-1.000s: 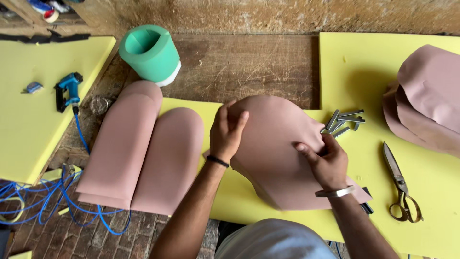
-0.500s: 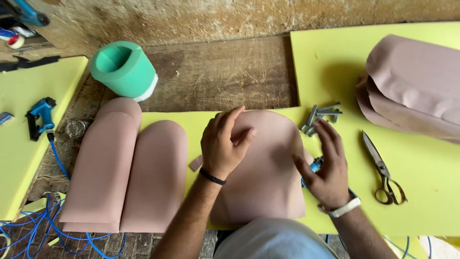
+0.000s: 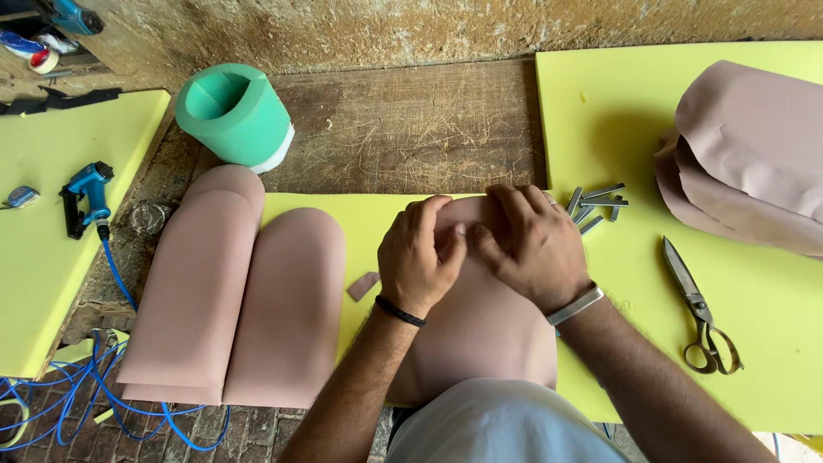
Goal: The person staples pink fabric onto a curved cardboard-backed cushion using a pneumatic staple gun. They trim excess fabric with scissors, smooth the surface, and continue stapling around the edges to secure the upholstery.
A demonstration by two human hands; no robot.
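Left hand (image 3: 422,254) and right hand (image 3: 531,244) both pinch top edge of pink pad (image 3: 480,330). Staples (image 3: 596,204) just right of grip; scissors (image 3: 699,306) farther right.

Both hands, the left hand (image 3: 422,257) and the right hand (image 3: 527,244), rest side by side on the upholstered panel (image 3: 480,330) at lower centre. Two padded panels (image 3: 236,291) lie touching each other at lower left. The foam cylinder (image 3: 233,113) stands behind them, upper left. Staple strips (image 3: 594,203) lie just right of the hands; the scissors (image 3: 699,304) lie further right. Stacked covered pieces (image 3: 746,154) occupy the upper right. The staple gun (image 3: 86,197) lies at far left.
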